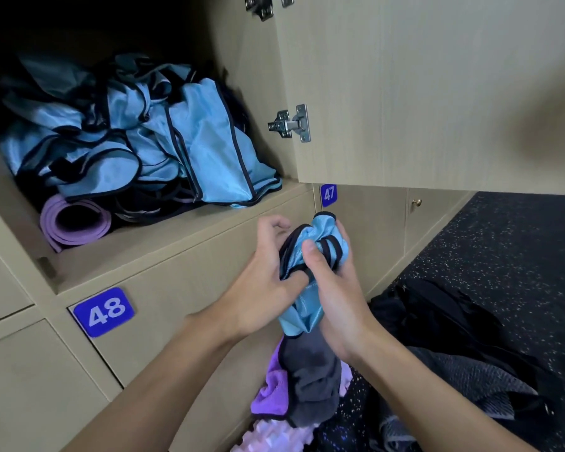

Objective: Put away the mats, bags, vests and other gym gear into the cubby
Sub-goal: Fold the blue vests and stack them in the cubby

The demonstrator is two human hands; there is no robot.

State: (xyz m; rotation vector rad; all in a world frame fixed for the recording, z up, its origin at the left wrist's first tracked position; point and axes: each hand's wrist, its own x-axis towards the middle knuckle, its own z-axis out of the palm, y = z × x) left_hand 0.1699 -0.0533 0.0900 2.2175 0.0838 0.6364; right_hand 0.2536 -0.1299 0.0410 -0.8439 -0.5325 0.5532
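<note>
Noted: left hand [258, 283] and right hand [335, 288] clutch the bunched blue vest [320, 228]: judged light, limp, slippery (glossy weave), best held wadded.

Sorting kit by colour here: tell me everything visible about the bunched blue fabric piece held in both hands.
A light-blue shiny fabric vest with dark edge binding, crumpled into a bunch. The left hand and right hand grip it, below and right of the open cubby. Grey cloth shows directly beneath it.
</note>
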